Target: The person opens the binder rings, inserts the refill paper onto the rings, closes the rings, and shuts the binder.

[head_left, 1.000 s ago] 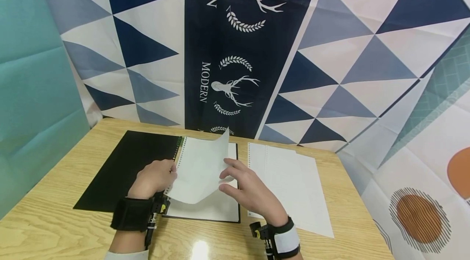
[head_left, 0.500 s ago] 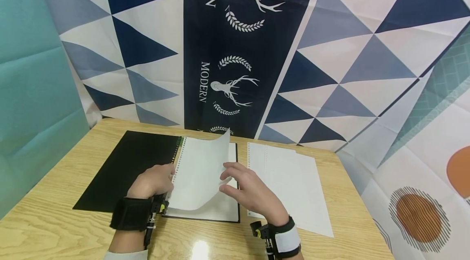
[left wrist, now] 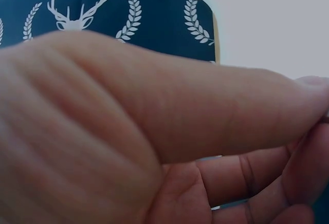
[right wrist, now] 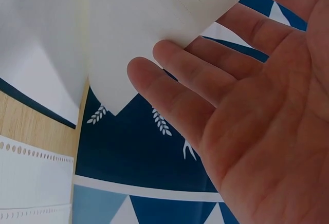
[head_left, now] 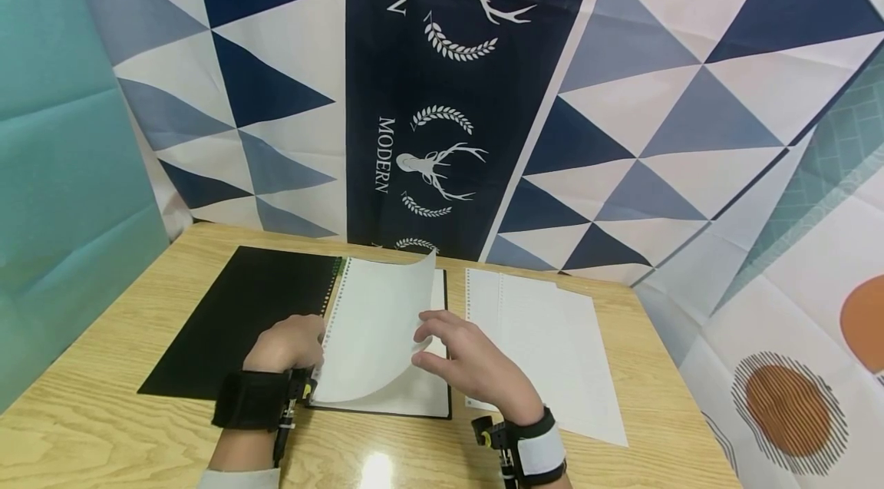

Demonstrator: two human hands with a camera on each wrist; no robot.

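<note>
A black ring-bound notebook [head_left: 228,324] lies spread on the table, white pages on its right side. Over those pages, a white sheet [head_left: 376,328] with a punched left edge curves up at its right. My left hand [head_left: 286,343] is at the punched edge by the spine, curled; thumb [left wrist: 247,108] and forefinger meet at their tips in the left wrist view, apparently pinching the sheet's edge, though the contact is mostly hidden. My right hand [head_left: 476,358] holds the raised right side between thumb and fingers, other fingers [right wrist: 180,88] loosely spread beneath the sheet [right wrist: 139,34].
Overlapping loose punched sheets [head_left: 539,351] lie right of the notebook on the wooden table [head_left: 387,458]. Patterned cloth [head_left: 276,74] hangs behind the table, and a teal cloth [head_left: 69,166] hangs at the left.
The sheet has shifted toward the table's front edge, its lower edge now near the notebook's bottom. My left hand has moved down along the spine, and my right hand has lowered slightly.
</note>
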